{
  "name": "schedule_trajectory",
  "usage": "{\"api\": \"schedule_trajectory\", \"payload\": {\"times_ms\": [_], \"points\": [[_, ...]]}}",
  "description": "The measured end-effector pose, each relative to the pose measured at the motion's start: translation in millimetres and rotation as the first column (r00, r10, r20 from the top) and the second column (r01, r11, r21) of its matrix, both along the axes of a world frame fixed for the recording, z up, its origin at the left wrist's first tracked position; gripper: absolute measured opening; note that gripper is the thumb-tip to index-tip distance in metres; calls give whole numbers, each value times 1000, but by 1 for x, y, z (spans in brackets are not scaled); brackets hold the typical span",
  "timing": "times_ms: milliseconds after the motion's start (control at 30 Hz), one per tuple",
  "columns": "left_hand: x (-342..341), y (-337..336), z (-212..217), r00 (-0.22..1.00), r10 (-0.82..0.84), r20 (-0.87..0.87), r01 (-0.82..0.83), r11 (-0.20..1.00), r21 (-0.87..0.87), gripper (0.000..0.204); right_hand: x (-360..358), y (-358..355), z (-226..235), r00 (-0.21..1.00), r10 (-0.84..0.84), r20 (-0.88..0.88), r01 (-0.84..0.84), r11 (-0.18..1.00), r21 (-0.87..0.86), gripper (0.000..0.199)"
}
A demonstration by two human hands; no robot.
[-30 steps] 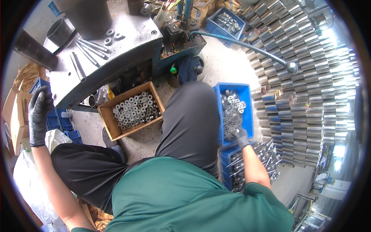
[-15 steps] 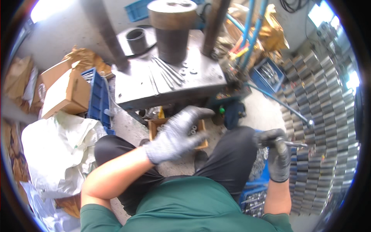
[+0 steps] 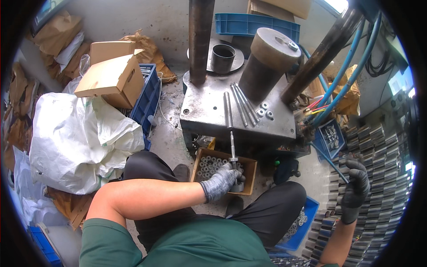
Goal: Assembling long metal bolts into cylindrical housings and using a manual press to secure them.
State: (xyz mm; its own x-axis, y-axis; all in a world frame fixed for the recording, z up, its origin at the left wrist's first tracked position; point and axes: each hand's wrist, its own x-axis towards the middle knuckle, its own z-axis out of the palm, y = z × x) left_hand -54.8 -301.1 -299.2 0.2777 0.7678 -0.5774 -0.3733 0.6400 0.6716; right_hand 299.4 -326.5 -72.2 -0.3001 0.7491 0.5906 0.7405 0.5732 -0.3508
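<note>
My left hand [image 3: 222, 181], in a grey knit glove, is closed around a stepped metal shaft [image 3: 232, 147] with a collar just above the fingers. The shaft points up and away from me, over a wooden box [image 3: 251, 179] of small metal rings. Its far end lines up with a metal rod [image 3: 227, 110] on the press table; whether they touch I cannot tell. A dark round piece [image 3: 237, 188] shows below the fist. Off to the right, my gloved right hand [image 3: 356, 189] has loosely bent fingers and no visible object, near stacked metal tubes [image 3: 378, 178].
The steel press table [image 3: 202, 109] carries several rods, a few rings [image 3: 265, 105], a short tube [image 3: 223, 58] and a heavy cylinder [image 3: 271, 62]. Blue hoses [image 3: 356, 66] hang at right. A white sack [image 3: 80, 147] and cardboard box [image 3: 111, 78] stand left, blue bins [image 3: 307, 222] right.
My left hand has closed on a shaft over the box. The metal piece that was in my right hand no longer shows there, and that hand has moved outward. The view has turned.
</note>
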Motion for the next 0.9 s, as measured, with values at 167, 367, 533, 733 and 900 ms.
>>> {"api": "schedule_trajectory", "payload": {"times_ms": [167, 367, 533, 733, 900], "points": [[-1, 16, -3, 997, -78, -11, 77, 996, -47, 8, 39, -8, 38, 886, -241, 395, 301, 949, -97, 16], [-2, 35, 6, 996, 86, 30, -86, 996, 5, 18, 38, -15, 36, 784, -142, 604, 397, 863, -313, 31], [-8, 57, 7, 980, 200, 22, -200, 980, 2, 33, 63, -11, 42, 886, -215, 411, 410, 777, -477, 48], [-12, 49, -5, 958, 283, -44, -259, 921, 291, 31, 63, -6, 42, 909, -170, 381, 359, 782, -508, 51], [-26, 52, 40, 927, 310, -209, -56, 668, 742, 24, 68, -12, 26, 904, -144, 402, 321, 851, -415, 55]]}}
